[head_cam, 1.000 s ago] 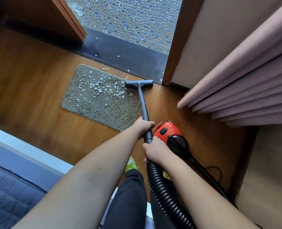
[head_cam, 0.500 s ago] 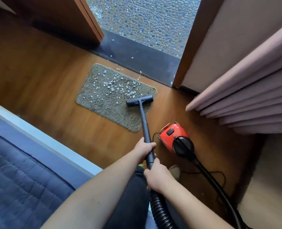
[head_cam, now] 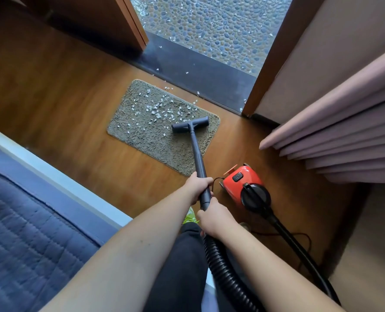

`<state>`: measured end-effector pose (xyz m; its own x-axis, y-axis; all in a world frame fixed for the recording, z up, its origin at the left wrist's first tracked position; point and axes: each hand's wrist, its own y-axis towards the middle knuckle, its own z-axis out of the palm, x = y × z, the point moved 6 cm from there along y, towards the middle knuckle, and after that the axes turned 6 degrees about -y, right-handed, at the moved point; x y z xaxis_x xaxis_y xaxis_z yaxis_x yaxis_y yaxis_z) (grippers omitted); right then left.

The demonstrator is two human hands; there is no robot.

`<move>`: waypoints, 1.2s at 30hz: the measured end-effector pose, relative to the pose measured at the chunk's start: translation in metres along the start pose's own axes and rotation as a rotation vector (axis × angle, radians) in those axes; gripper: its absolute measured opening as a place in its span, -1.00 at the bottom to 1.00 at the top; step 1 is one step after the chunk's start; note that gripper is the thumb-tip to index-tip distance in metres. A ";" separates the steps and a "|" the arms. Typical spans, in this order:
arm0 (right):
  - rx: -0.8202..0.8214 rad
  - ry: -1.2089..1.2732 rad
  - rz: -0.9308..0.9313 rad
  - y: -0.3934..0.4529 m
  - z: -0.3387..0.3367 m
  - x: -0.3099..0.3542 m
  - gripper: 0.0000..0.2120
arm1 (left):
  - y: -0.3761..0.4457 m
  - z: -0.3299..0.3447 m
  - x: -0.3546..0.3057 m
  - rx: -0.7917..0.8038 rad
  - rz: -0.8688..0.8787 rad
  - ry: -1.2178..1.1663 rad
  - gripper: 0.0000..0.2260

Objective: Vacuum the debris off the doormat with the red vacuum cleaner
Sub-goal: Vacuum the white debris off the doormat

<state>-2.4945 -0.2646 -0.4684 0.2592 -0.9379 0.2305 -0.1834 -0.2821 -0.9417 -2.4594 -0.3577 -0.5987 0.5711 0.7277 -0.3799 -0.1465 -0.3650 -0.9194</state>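
Observation:
A grey-green doormat point(head_cam: 142, 131) lies on the wooden floor before the doorway, strewn with white debris point(head_cam: 157, 109) over its far half. The dark floor nozzle point(head_cam: 190, 124) rests on the mat's right part. My left hand point(head_cam: 198, 186) grips the dark wand point(head_cam: 197, 154); my right hand point(head_cam: 213, 216) grips it just below, where the ribbed black hose point(head_cam: 227, 273) begins. The red vacuum cleaner point(head_cam: 243, 183) sits on the floor right of my hands.
A bed with a blue quilt point(head_cam: 24, 233) fills the left. Pink curtains point(head_cam: 344, 131) hang at right. Loose bits lie on the dark threshold point(head_cam: 198, 70) and pebble floor point(head_cam: 209, 23) beyond. A thin black cord point(head_cam: 295, 237) lies behind the vacuum.
The nozzle came back from the mat's far right corner onto the mat's right side. The mat strip behind it looks free of bits. My view shifted back from the door.

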 end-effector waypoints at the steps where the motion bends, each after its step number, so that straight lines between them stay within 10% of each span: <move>1: -0.014 -0.005 -0.001 0.003 -0.003 0.006 -0.56 | 0.003 -0.002 -0.005 0.006 -0.003 -0.006 -0.72; 12: 0.006 -0.034 -0.003 0.015 0.000 0.045 -0.50 | 0.003 -0.026 -0.021 0.027 -0.091 -0.250 -0.81; 22: -0.019 0.013 0.005 -0.024 0.025 0.033 -0.27 | -0.016 -0.035 0.017 0.027 -0.115 -0.129 -0.51; 36: -0.029 -0.107 -0.064 -0.008 0.045 0.033 -0.63 | 0.019 -0.063 0.001 -0.025 -0.035 -0.250 -0.71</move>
<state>-2.4414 -0.2845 -0.4638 0.3711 -0.8911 0.2613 -0.1903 -0.3484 -0.9178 -2.4106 -0.4011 -0.6099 0.3576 0.8598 -0.3646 -0.1083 -0.3495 -0.9306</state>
